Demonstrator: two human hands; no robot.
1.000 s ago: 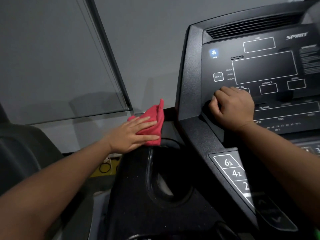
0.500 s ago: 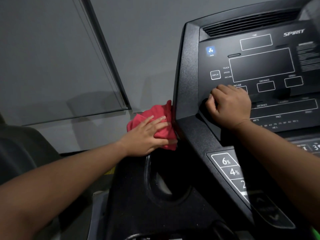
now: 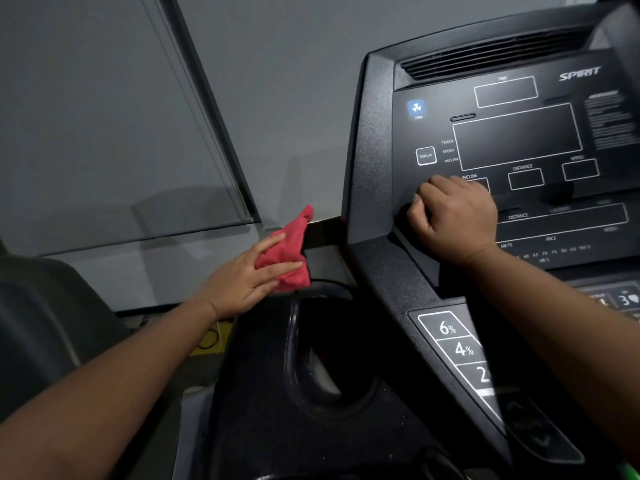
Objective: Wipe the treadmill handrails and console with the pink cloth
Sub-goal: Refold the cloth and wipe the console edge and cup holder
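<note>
Both hands busy: left hand (image 3: 247, 280) flat on pink cloth (image 3: 289, 256), slid left off console (image 3: 372, 161); right hand (image 3: 453, 220) unmoved, fisted

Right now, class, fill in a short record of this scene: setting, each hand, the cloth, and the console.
Setting: treadmill beside a grey wall
Left hand: straight fingers press the pink cloth onto the black tray's top edge
Right hand: curled in a fist, resting on the console below the DISPLAY button
Console: screens dark, fan icon visible
Incline keys: 6% and 4% readable
</note>
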